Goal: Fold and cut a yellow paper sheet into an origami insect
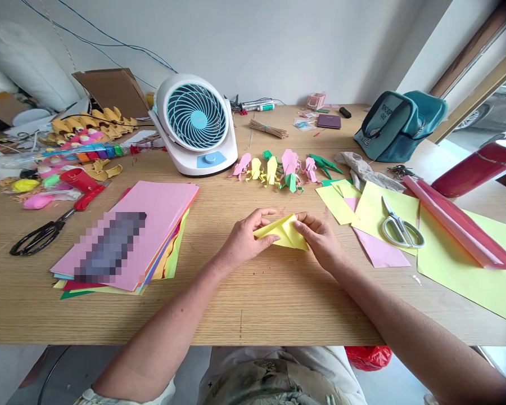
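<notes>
Between my two hands is a piece of folded yellow paper (284, 232), held just above the front middle of the table. My left hand (253, 232) pinches its left end, thumb in front and fingers behind. At the right end, my right hand (318, 233) grips the paper with its thumb pressed on the front face. Beyond the hands stands a row of folded paper figures in pink (290, 161), yellow (271, 171) and green (292, 181). Cut yellow sheets (336, 203) and a pink piece (379, 250) lie to the right.
A stack of coloured paper (160, 208) with a blurred dark object on it lies left, beside black-handled scissors (42, 233). A fan (198, 121) stands behind. Light-handled scissors (400, 228), a rolled red sheet (464, 225), a red bottle (476, 169) and a teal bag (398, 126) are right.
</notes>
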Tool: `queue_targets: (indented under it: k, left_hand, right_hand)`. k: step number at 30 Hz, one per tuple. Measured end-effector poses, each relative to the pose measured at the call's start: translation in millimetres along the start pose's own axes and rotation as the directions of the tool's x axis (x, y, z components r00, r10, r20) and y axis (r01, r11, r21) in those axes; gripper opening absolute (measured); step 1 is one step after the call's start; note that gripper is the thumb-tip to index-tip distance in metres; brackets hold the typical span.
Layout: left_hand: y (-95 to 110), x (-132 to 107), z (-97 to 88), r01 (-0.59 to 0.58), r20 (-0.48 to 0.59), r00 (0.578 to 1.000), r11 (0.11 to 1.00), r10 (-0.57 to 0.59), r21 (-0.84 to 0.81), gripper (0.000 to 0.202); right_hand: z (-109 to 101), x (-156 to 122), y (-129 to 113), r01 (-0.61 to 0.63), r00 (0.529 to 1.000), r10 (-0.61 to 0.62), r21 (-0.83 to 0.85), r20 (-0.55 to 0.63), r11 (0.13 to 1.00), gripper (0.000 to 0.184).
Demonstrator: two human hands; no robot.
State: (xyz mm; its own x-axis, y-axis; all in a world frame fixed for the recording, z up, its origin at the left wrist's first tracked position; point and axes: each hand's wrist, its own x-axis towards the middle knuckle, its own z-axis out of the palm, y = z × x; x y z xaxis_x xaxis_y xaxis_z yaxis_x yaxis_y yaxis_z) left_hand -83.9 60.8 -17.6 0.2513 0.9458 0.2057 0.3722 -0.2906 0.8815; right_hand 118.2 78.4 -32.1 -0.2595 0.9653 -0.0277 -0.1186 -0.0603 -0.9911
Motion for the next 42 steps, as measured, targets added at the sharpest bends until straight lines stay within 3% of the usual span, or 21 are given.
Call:
queue_targets:
  k: [4,9,15,20,28,34,42]
  left_hand:
    - [-2.2,0.5,-0.2,0.01,-0.054,0.998,0.998,-0.014,-0.061,0.054]
    - [-2.2,-0.1,0.9,-0.032,-0.025,0.999,0.988,0.028,-0.149,0.053]
    - [3.0,-1.4,2.5,-0.032,-0.045,0.999,0.991,0.026,-0.127,0.057]
    - [1.2,-3.3,7.2,-0.052,-0.083,0.996,0.994,0.044,-0.093,0.048]
    - [-5.0,-3.5,11.4,-0.062,-0.088,0.995,0.983,0.048,-0.171,0.038]
    - [-2.9,-3.1,12.5,-0.07,-0.09,0.995,0.976,0.052,-0.207,0.035]
    - [2.4,-2.2,12.6,-0.007,-0.097,0.995,0.951,-0.024,-0.308,0.037]
  right_hand:
    - [-3.0,2.1,3.6,0.028,0.999,-0.026,0.044,-0.047,0.999,0.034]
    - [-5.3,4.6,8.3,0.044,0.997,-0.04,0.068,-0.066,0.997,0.033]
    - [-4.4,4.8,10.0,0.108,0.988,-0.1,0.061,-0.121,0.992,0.029]
    - [-0.6,3.5,7.2,0.128,0.983,-0.117,0.072,-0.143,0.989,0.027]
    - [2.0,0.5,2.3,0.143,0.988,-0.141,0.032,-0.06,0.989,0.03]
    - [1.8,1.5,4.4,0.2,0.977,-0.197,0.027,-0.083,0.979,0.029]
    - [4.2,0.4,2.3,0.236,0.966,-0.232,0.027,-0.113,0.971,0.028]
